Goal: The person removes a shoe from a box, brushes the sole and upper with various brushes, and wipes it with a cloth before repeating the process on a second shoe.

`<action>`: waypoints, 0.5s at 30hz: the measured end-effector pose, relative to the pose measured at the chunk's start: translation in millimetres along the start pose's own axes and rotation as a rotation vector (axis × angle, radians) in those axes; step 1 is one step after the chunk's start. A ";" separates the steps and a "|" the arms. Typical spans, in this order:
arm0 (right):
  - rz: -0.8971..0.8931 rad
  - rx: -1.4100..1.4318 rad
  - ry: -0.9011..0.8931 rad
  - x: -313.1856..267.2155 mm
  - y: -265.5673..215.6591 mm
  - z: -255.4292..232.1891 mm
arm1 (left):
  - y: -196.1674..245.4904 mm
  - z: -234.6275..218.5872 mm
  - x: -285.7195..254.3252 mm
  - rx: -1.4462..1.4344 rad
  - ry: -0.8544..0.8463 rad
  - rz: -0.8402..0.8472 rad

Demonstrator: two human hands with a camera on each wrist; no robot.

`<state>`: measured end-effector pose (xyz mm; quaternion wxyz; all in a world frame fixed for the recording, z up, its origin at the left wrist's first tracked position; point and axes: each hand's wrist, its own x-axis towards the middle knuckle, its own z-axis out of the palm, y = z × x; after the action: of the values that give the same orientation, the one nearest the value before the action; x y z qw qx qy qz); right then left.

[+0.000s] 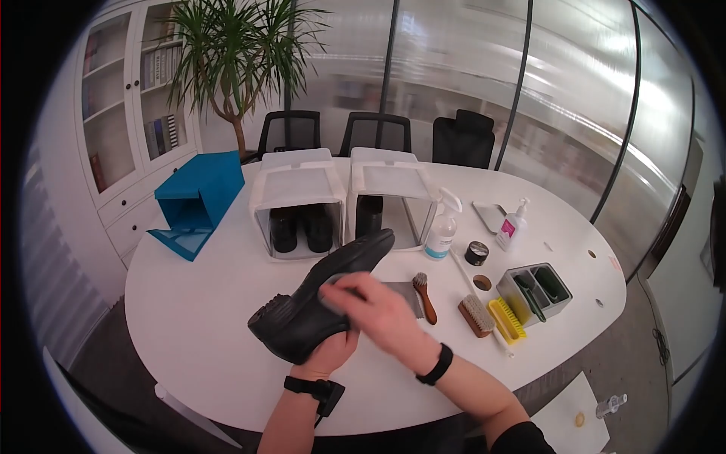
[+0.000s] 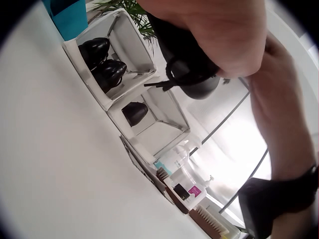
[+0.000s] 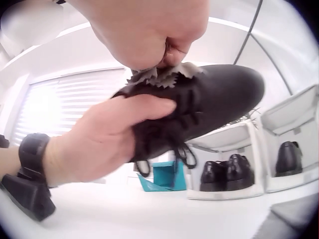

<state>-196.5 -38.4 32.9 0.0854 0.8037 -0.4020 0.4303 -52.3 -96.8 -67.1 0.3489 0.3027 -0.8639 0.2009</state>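
Note:
A black lace-up shoe point(image 1: 306, 310) is held up over the table, its toe angled to the upper right. My left hand point(image 1: 333, 354) grips it from below; in the right wrist view, the left thumb point(image 3: 157, 105) lies across the upper near the laces point(image 3: 183, 153). A grey cloth with zigzag edges point(image 3: 167, 79) is pinched in my right hand point(image 1: 386, 314) and lies against the shoe's side. Beyond the shoe, one white box point(image 1: 265, 198) holds a pair of black shoes point(image 1: 318, 229). The other box point(image 1: 431, 227) holds a single black shoe point(image 1: 369, 215).
A teal box point(image 1: 200, 178) stands open at the left. A wooden-handled brush point(image 1: 426, 301) lies by a grey mat point(image 1: 402, 293). To the right are a spray bottle point(image 1: 442, 233), pump bottle point(image 1: 512, 227), round tin point(image 1: 476, 253), two-compartment caddy point(image 1: 563, 304), wooden brush point(image 1: 475, 316) and yellow brush point(image 1: 507, 321).

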 end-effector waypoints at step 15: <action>0.108 -0.045 0.329 -41.8 102.8 -10.0 | 9.9 -12.7 -0.7 -0.835 0.045 -0.387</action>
<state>-289.5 -77.7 -14.2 0.1444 0.6975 -0.4349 0.5509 -52.3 -82.2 -60.4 0.4907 0.2876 -0.7906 -0.2269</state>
